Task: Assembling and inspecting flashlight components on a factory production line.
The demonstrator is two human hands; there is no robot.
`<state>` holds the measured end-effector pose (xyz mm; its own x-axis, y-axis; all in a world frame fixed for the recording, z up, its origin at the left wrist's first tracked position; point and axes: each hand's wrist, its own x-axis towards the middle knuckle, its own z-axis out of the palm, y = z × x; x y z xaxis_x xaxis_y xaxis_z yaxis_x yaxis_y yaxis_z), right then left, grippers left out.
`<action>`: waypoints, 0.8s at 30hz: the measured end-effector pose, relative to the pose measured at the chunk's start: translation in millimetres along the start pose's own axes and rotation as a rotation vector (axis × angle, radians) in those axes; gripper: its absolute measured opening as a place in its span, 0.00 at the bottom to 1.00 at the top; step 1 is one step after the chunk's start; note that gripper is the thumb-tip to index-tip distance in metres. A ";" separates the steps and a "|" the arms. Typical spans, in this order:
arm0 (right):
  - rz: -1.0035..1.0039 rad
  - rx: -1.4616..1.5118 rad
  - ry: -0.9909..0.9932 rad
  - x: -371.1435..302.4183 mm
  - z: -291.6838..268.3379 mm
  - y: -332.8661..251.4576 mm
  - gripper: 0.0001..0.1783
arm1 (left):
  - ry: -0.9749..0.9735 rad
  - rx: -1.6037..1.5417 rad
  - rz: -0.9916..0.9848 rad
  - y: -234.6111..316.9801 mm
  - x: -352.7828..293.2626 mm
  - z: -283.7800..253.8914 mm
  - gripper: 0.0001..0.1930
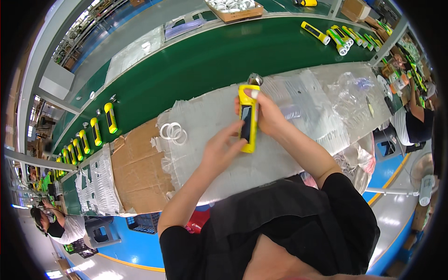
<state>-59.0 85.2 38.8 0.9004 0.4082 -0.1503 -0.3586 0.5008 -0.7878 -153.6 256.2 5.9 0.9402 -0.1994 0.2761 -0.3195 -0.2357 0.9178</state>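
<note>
A yellow flashlight [247, 116] with a dark panel on its face is held nearly upright in front of me, above the covered bench. My right hand [269, 114] is closed round its upper part, thumb across the yellow end. The slightly blurred fingers and thumb of my left hand [221, 147] grip the lower end from the left side. A shiny silver reflector [255, 79] shows just beyond the top end; whether it is joined to the flashlight, I cannot tell. Several white rings [173, 133] lie to the left of my hands.
A green conveyor belt [200, 65] runs behind the bench. Yellow flashlights stand along it at left [95, 131]; others lie at far right [339, 39]. Cardboard [140, 165] and plastic sheeting [289, 98] cover the bench. A box of white rings [233, 14] sits beyond. Other people work on both sides.
</note>
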 end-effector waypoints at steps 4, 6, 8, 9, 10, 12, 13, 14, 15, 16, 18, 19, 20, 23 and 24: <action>0.154 -0.063 -0.250 -47.9 -3.1 8.3 0.29 | 0.123 -0.420 -0.259 -8.3 10.4 -2.4 0.31; 0.184 -0.125 -0.334 -71.4 5.9 12.6 0.28 | 0.062 -0.649 -0.255 -2.3 18.7 8.3 0.38; 0.248 -0.143 -0.492 -82.8 14.6 21.4 0.29 | -0.075 -0.865 -0.260 12.6 18.7 18.1 0.44; 0.285 -0.152 -0.518 -87.7 16.4 26.8 0.30 | -0.090 -0.906 -0.268 23.5 19.0 17.5 0.42; 0.288 -0.178 -0.600 -90.3 16.6 26.0 0.30 | -0.118 -0.954 -0.277 34.0 20.3 19.1 0.40; 0.282 -0.241 -0.591 -97.7 18.1 26.2 0.31 | 0.020 -0.780 -0.254 39.4 13.0 10.4 0.35; 0.273 -0.306 -0.586 -101.4 20.2 25.1 0.31 | 0.063 -0.754 -0.190 40.6 8.1 5.7 0.34; 0.218 -0.318 -0.566 -104.3 24.2 21.5 0.29 | 0.130 -0.750 -0.080 43.6 2.9 2.7 0.32; 0.218 -0.315 -0.555 -107.6 26.2 20.4 0.29 | 0.161 -0.465 0.076 44.8 -1.3 -3.0 0.31; 0.159 -0.329 -0.495 -108.4 27.6 18.6 0.28 | 0.189 -0.178 0.233 46.3 -3.0 -8.9 0.31; 0.076 -0.354 -0.433 -110.1 30.1 17.7 0.27 | 0.114 0.003 0.376 57.3 -6.6 -8.6 0.30; 0.076 -0.354 -0.429 -109.2 28.7 19.2 0.27 | 0.083 0.102 0.466 61.1 -6.6 -5.7 0.30; 0.088 -0.376 -0.446 -106.6 25.0 22.3 0.26 | 0.014 0.145 0.461 62.5 -8.1 -2.5 0.31; 0.107 -0.422 -0.460 -105.5 17.9 32.5 0.23 | -0.053 0.171 0.430 59.2 -11.2 7.5 0.31; 0.040 -0.371 -0.391 -108.2 18.0 35.7 0.22 | -0.058 0.169 0.430 57.9 -9.7 11.6 0.31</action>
<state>-173.6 72.7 37.7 0.7034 0.7108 -0.0071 -0.2160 0.2042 -0.9548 -182.6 233.5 53.0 0.7118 -0.3643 0.6005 -0.6979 -0.2705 0.6632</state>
